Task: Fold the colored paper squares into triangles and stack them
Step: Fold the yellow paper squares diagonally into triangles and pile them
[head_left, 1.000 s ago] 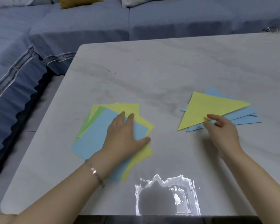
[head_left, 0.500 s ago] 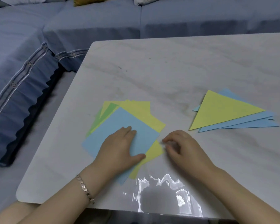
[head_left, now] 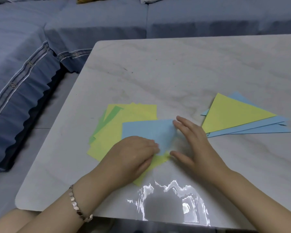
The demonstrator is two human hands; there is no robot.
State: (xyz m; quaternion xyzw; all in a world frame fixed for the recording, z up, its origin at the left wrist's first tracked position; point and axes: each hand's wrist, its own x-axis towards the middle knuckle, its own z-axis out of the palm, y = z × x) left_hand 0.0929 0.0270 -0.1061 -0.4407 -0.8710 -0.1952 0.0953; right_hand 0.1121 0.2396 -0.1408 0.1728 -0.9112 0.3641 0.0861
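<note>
View from the head camera over a pale marble table (head_left: 175, 73), with the task partly done. At the right lies the stack of folded triangles (head_left: 252, 125): one yellow triangle (head_left: 230, 113) on top and blue triangles (head_left: 265, 127) fanned beneath it, of which about three edges show; the exact number cannot be told. At the left lies the loose pile of unfolded squares (head_left: 107, 140), well apart from the stack. It is made up of one blue sheet (head_left: 146, 130) on top, at least three yellow sheets (head_left: 141, 111) and what appear to be two green sheets (head_left: 113, 113), seen only as edge strips. The blue sheet lies flat and uncreased, so its fold is judged not yet begun. The left hand (head_left: 129, 157) rests on the near corner of the blue sheet with its fingers bent together; whether they pinch the edge or only press cannot be told. The right hand (head_left: 195, 145) has its fingers straight and spread, the tips touching the sheet's right corner, thumb apart below. Every sheet in the pile is left to fold and stack.
</note>
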